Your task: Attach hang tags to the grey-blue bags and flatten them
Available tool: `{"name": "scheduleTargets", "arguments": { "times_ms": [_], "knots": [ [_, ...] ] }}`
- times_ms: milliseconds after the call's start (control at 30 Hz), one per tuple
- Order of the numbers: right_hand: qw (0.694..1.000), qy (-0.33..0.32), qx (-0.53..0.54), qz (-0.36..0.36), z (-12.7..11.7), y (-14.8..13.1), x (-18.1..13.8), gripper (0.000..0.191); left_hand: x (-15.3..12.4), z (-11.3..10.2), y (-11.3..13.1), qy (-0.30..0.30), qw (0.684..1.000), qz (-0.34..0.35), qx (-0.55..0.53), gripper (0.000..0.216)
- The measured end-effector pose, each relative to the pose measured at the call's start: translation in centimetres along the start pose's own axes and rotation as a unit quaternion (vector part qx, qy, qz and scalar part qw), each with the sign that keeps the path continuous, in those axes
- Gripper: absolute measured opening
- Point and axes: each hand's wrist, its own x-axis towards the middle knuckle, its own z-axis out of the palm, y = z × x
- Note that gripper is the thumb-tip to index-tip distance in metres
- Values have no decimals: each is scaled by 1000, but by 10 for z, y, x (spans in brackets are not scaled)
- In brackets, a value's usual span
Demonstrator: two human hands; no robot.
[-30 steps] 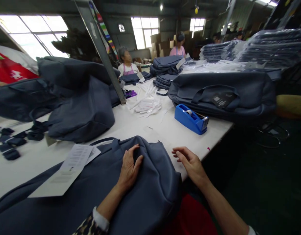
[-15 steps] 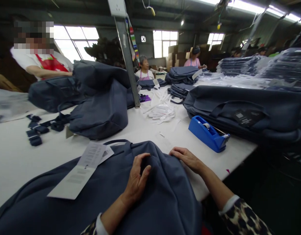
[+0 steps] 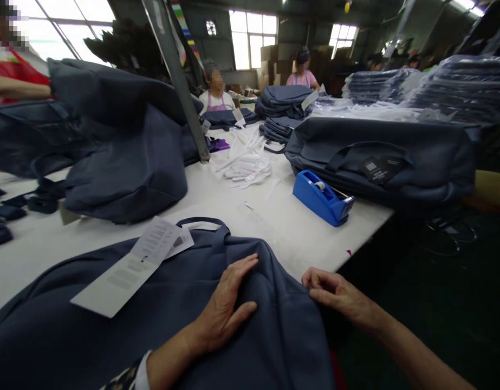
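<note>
A dark blue bag (image 3: 160, 303) lies flat across the near side of the table, with a loop handle (image 3: 205, 221) at its far edge. White printed hang tags (image 3: 123, 271) rest on top of it. My left hand (image 3: 223, 309) presses flat on the bag's right part, fingers stretched and thumb apart. At the bag's right edge, my right hand (image 3: 335, 292) has its fingers curled in a pinch on the fabric. The bag's near side runs out of view below.
A blue tape dispenser (image 3: 323, 197) stands near the table's right edge, before a stack of blue bags (image 3: 380, 157). More bags (image 3: 128, 162) are piled at the left beside a metal post (image 3: 180, 81). White strips (image 3: 250, 168) lie mid-table. Co-workers (image 3: 302, 73) are at the far side.
My right hand has moved right and nearer along the bag's edge, its fingers now pinched. My left hand stays on the bag, flatter. The view has shifted right and downward.
</note>
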Motion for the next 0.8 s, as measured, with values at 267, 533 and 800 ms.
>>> {"name": "scheduleTargets", "arguments": {
  "times_ms": [267,533,800],
  "knots": [
    [971,-151,-179,55,-23,-52,17,49,1,0,-4,-71,994,21,77,77],
    [929,-229,-239,167,-44,-94,23,42,4,-4,-8,-93,987,40,121,86],
    [941,-184,-264,104,-49,-94,43,40,8,-10,-22,-107,975,14,194,88]
  ]
}}
